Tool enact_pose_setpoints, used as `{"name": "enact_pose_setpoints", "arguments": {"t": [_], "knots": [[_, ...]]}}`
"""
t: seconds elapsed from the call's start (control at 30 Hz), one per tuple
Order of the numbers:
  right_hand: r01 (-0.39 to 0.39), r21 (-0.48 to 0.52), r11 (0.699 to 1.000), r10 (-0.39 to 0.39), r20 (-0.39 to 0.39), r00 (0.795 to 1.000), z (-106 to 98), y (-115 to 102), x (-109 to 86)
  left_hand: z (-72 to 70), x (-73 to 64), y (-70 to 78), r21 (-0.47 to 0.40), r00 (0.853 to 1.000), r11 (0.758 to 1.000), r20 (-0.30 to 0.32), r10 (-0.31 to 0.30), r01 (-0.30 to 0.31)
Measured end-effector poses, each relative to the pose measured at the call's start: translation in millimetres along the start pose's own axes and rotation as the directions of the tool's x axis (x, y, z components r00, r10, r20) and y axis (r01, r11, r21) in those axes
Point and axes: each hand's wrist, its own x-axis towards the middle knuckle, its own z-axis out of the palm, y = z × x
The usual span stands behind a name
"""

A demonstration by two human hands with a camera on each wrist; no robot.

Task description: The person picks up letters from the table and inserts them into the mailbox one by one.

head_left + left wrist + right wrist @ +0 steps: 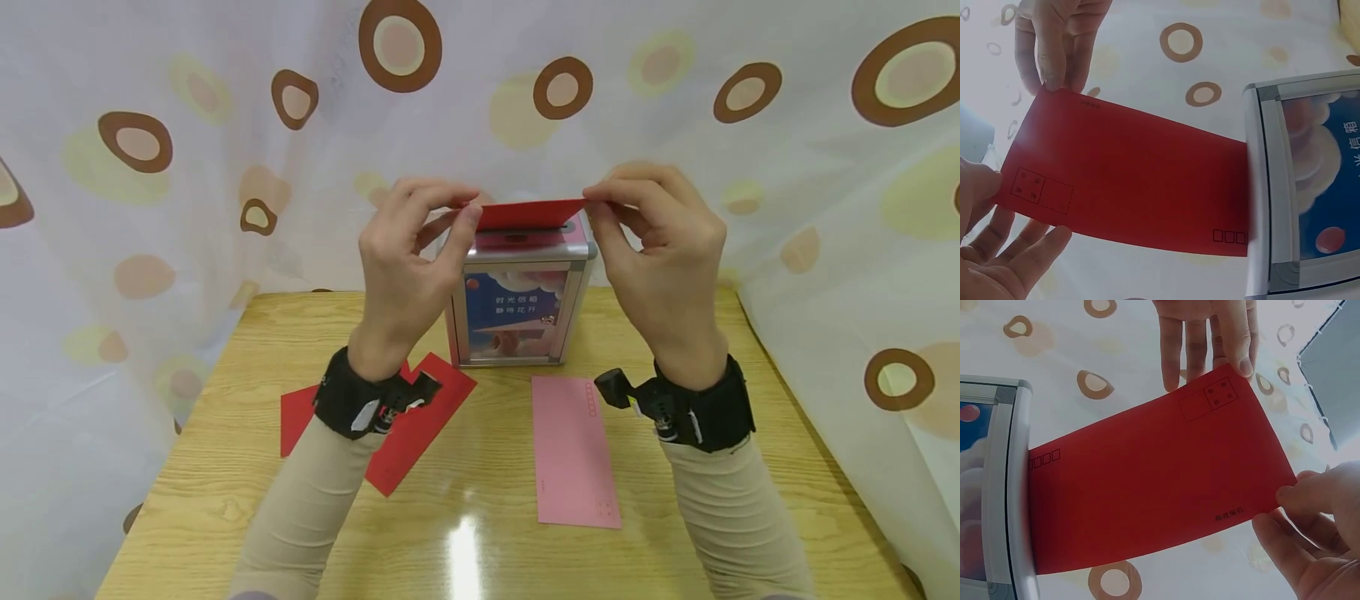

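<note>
A red envelope stands on end over the top of a silver-framed mailbox, its lower end in the slot. My left hand pinches one upper corner between thumb and fingers. At the opposite upper corner, my right hand pinches the envelope between thumb and fingertips. In the right wrist view most of the envelope's length shows outside the box, slightly bowed, with printed postcode squares close to the slot. The end inside the box is hidden.
Red envelopes lie overlapping on the wooden table, partly behind my left forearm. A pink envelope lies in front of the box, toward the right. Behind the table hangs a white curtain with brown ring patterns.
</note>
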Motion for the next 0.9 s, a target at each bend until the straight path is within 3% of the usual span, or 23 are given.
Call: {"name": "enact_pose_setpoints", "arguments": {"t": [0.33, 0.6, 0.9], "knots": [[0.01, 0.015, 1.0, -0.011, 0.045, 0.999, 3, 12, -4.5, 3.6, -9.8, -15.1, 0.006, 0.997, 0.998, 0.044, -0.061, 0.061], [-0.056, -0.061, 0.997, 0.061, 0.07, 0.996, 7, 33, -19.4, 6.6, -20.0, -26.1, 0.051, 0.989, 0.991, 0.077, -0.124, 0.12], [-0.051, -0.141, 0.989, 0.072, 0.146, 0.987, 9, 46, -26.7, 7.8, -31.0, -35.8, 0.12, 0.983, 0.981, 0.082, -0.166, 0.155]]}}
